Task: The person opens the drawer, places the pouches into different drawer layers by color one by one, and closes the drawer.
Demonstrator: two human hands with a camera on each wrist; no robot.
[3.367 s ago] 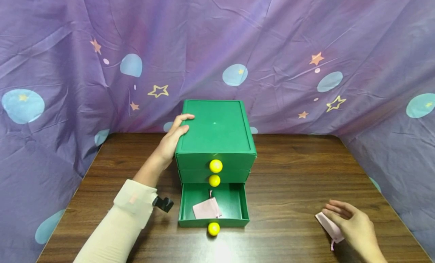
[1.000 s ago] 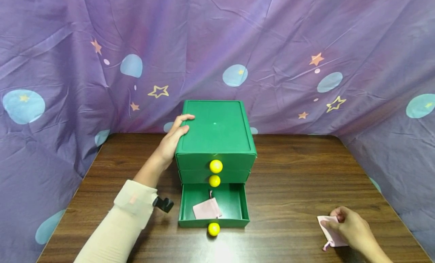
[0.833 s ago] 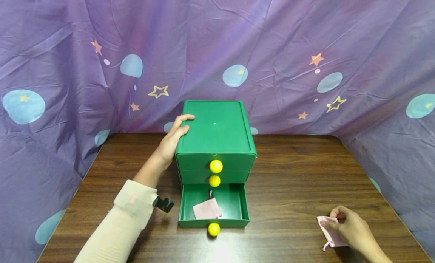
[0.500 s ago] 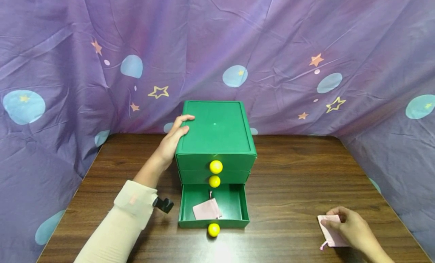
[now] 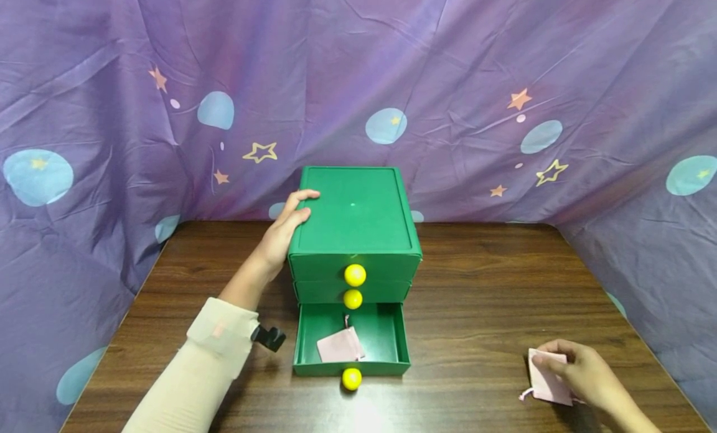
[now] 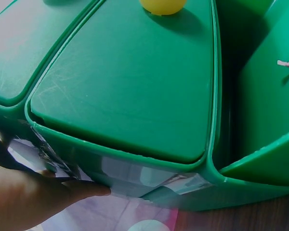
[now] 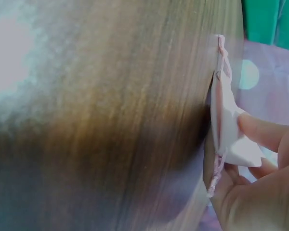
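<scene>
A green drawer unit (image 5: 353, 215) with round yellow knobs stands on the table. Its bottom drawer (image 5: 386, 333) is pulled out, and a pink drawstring pouch (image 5: 339, 346) lies in it. My left hand (image 5: 280, 234) rests against the unit's left side, fingertips over the top edge; the left wrist view shows the fingers along that side wall. Off to the right, my right hand (image 5: 582, 371) pinches a second pink drawstring pouch (image 5: 548, 383) between thumb and fingers. In the right wrist view this pouch (image 7: 229, 125) appears nearly edge-on, with its cords hanging out at both ends.
The brown wooden table (image 5: 476, 308) extends on both sides of the drawer unit. Purple cloth (image 5: 470, 66) with stars and blue spots hangs behind and at the sides. A black wrist mount (image 5: 270, 338) sits on the left sleeve.
My right hand has gone from hovering over the pouch to pinching it, and the pouch has turned and tilted up. The left hand and the drawers stay put.
</scene>
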